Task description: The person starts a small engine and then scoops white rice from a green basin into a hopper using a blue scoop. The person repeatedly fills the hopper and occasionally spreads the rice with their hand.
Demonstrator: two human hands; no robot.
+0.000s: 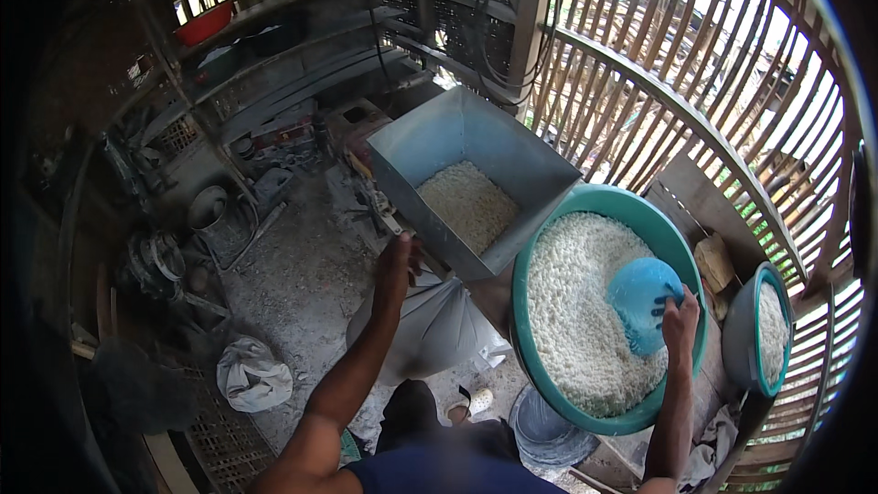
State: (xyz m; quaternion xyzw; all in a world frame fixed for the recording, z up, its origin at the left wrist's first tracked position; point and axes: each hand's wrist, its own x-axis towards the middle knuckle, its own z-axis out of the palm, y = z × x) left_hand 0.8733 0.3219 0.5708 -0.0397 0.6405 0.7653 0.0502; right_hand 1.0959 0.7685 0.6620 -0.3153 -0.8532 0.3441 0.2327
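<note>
The fingers of the right hand (679,313) were closed on the edge of a blue bowl (640,285), which lay tilted to their left, its lower part against white grain (585,311). A wide green tub (522,311) held that grain, its rim curving around the gripping fingers. To their right, near the slatted wall (695,119), stood a smaller tub (737,340), also filled with white grain.

The left hand (397,258) was raised near the lower corner of a metal hopper (430,142) — its fingers were loosely bent, but I could not tell whether they touched anything. Up and to the right of those fingers, more grain (468,206) lay inside the hopper; just below them hung a pale sack (430,329). A red basin (205,24) sat far beyond, up to their left.
</note>
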